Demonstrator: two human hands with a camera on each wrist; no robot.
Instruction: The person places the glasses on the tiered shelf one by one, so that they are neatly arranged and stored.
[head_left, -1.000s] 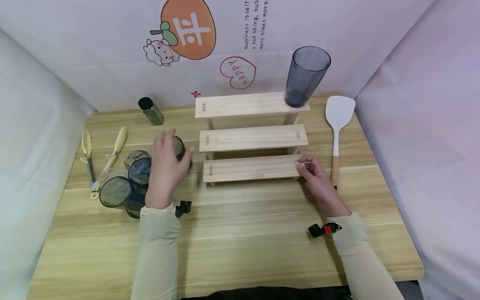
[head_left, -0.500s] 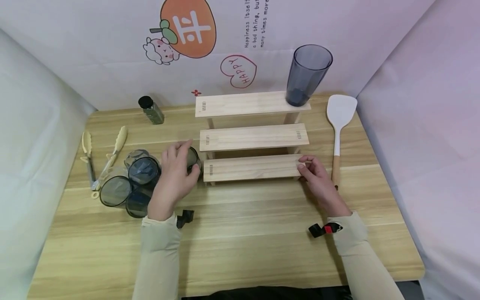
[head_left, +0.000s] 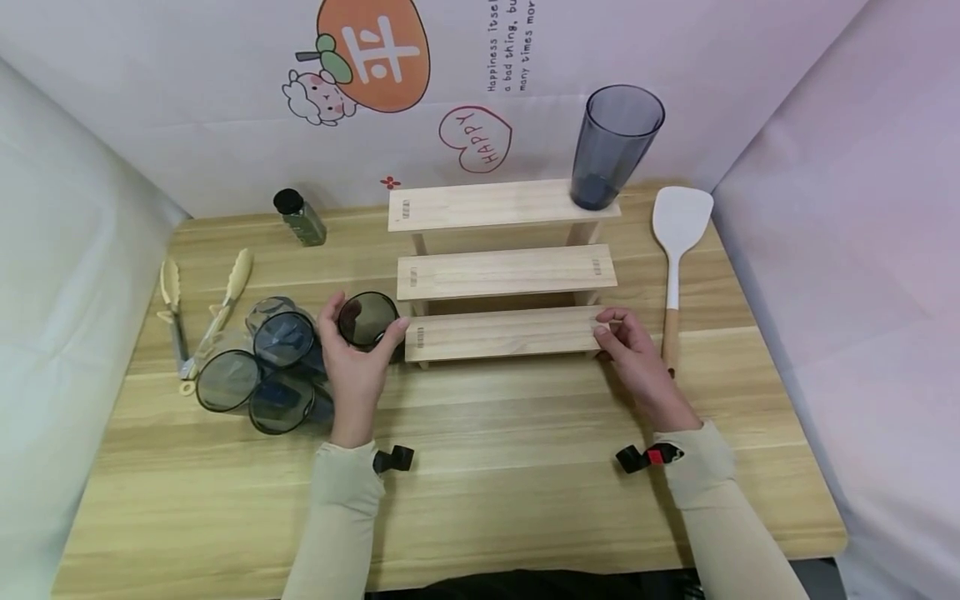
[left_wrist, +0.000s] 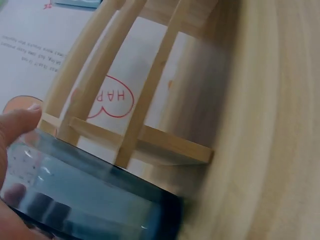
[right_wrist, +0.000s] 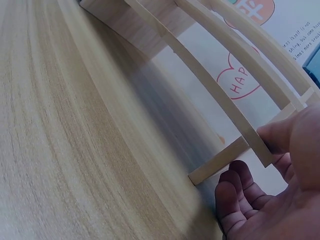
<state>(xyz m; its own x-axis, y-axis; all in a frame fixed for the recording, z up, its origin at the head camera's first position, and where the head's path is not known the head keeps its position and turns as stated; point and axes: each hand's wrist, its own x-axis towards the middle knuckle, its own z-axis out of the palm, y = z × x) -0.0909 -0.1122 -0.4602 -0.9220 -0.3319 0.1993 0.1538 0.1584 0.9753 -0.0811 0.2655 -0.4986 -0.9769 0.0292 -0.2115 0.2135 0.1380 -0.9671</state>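
Note:
My left hand (head_left: 356,367) grips a dark tinted drinking glass (head_left: 367,321), thumb on its right side and fingers on its left. In the left wrist view the glass (left_wrist: 95,190) looks bluish and see-through, with fingers visible through its wall. It is beside the left end of a three-tier wooden shelf (head_left: 506,333). At the shelf's other end, my right hand (head_left: 641,362) pinches the lowest board, thumb on top. The right wrist view shows its fingers (right_wrist: 230,200) curled below that board (right_wrist: 215,100). Another tall glass (head_left: 611,150) stands on the top board's right end.
Several tinted glasses (head_left: 281,400) cluster left of my left hand. Behind them lie tongs (head_left: 225,304), spread apart. A black-capped spice jar (head_left: 302,218) stands at the back left. A white spatula (head_left: 675,242) with a wooden handle lies right of the shelf.
My left hand has moved right and turned, and its glass has come nearer the shelf's left end. More of the clustered glasses shows now. My right hand has stayed on the lowest board.

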